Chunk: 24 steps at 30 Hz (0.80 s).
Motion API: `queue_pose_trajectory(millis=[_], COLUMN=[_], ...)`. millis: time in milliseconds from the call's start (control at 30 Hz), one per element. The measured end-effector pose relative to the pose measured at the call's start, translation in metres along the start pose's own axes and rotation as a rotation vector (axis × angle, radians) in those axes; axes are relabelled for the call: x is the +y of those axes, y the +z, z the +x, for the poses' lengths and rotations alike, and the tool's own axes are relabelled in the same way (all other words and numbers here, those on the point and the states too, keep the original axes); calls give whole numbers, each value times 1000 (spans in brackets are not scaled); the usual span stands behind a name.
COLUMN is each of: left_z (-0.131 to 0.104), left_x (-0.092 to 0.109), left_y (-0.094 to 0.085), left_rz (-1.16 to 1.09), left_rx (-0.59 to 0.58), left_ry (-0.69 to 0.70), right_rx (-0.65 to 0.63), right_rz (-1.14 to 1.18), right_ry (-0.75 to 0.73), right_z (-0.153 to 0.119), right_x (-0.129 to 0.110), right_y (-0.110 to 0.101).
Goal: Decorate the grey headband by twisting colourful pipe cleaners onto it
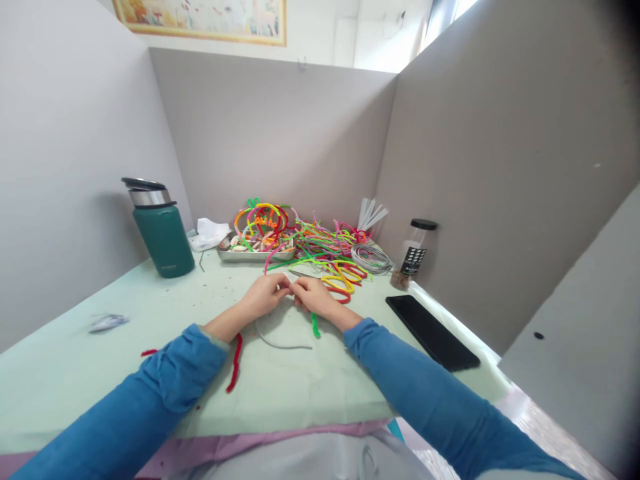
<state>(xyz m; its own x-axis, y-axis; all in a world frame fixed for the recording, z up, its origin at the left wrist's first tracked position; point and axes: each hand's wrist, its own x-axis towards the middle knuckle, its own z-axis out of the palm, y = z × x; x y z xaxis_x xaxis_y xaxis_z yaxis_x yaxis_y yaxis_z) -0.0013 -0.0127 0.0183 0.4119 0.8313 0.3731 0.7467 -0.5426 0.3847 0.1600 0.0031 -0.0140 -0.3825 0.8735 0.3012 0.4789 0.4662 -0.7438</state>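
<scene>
My left hand and my right hand meet over the middle of the table, fingertips pinched together and touching. From beneath my right palm hangs the end of a green pipe cleaner. What the left fingertips pinch is too small to tell. Below the hands curves a thin grey cord, one end passing under my left hand. A red pipe cleaner lies by my left wrist. Just beyond my right hand are scissors with yellow and red handles, blades pointing left.
Behind the hands stand a metal tray of small pieces and a heap of coloured pipe cleaners. A coil of grey cord lies beside it. A green bottle is at left; a clear jar and black phone at right. Partitions surround the table.
</scene>
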Motion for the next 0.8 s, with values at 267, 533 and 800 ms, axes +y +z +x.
queue_pose_trajectory(millis=[267,533,800], left_z=[0,0,0], left_x=[1,0,0], left_y=[0,0,1], left_rz=[-1,0,4], left_rx=[-3,-6,-1], left_ry=[-10,-5,-7], right_rx=[11,21,22], right_rz=[-28,-50,-59], right_ry=[-17,-15,-34], right_z=[0,1,1], right_x=[-1,-2,-1], right_y=[-1,-1,-1])
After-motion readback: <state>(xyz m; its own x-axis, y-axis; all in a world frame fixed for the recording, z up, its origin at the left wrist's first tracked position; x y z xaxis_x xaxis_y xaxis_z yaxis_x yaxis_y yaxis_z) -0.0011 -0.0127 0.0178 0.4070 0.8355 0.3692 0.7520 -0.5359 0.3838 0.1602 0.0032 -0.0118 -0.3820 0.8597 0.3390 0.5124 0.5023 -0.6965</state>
